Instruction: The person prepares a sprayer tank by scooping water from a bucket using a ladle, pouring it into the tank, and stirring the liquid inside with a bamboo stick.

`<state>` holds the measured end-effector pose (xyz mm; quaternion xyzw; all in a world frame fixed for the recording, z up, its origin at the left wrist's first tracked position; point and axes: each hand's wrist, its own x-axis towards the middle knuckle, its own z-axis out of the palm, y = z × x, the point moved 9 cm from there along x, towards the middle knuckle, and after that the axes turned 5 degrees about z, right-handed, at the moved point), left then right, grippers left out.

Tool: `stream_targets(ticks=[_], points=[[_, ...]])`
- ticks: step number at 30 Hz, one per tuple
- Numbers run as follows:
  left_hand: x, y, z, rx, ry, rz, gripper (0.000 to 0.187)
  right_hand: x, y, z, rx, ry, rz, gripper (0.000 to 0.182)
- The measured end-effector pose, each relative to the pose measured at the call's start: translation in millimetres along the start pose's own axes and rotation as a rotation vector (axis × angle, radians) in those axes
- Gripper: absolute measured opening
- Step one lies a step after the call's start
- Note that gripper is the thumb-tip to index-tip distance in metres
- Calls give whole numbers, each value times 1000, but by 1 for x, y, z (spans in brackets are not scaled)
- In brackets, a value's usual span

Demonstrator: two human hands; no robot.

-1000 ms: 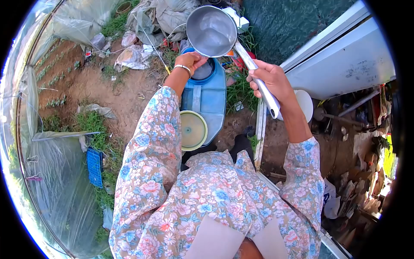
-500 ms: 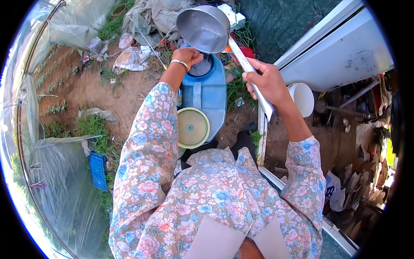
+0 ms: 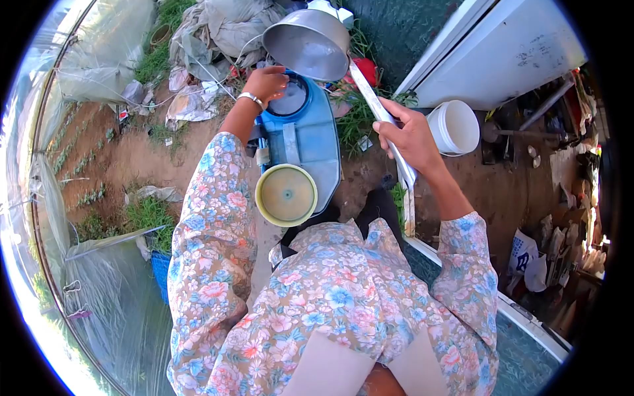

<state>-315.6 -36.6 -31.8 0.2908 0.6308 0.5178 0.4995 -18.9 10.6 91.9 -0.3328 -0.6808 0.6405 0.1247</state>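
Observation:
A metal dipper (image 3: 310,49) with a deep round bowl and a long flat handle hangs over the far end of a blue plastic tank (image 3: 314,155). My right hand (image 3: 406,135) is wrapped round the dipper's handle. The bowl is tipped, its hollow side facing me. At the left rim of the tank's round opening (image 3: 288,99) is my left hand (image 3: 264,86), fingers apart, nothing visible in it. Inside the opening a greyish surface shows. A pale yellow round lid (image 3: 287,195), hollow side up, lies on the tank's near end.
To the right stand a white bucket (image 3: 459,129) and a white panel (image 3: 502,56). Crumpled sheeting (image 3: 224,30) lies in a heap at the back, with plastic scraps (image 3: 193,105) before it. Clear plastic film (image 3: 119,297) hangs at left beside a blue crate (image 3: 160,274).
My left hand has drawn back leftward from the opening, and its fingers have spread. The dipper's bowl has tipped a little further. The whole view has shifted slightly.

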Motion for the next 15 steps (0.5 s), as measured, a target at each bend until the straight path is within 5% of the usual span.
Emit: stream_targets(ticks=[2,4,7,12,15], points=[[-20,20,9,34,109,-34,38,-6,41,-26,243,38,80,44],[-28,26,15,-108,-32,-2,40,-14,85,-57,540,143,130,46],[-47,33,2,154,95,72,37,-24,159,-125,779,335,201,30],[-88,32,-63,-232,33,227,44,-36,299,-269,950,766,302,10],[-141,18,-109,-296,265,222,49,-39,338,-342,917,870,152,11]])
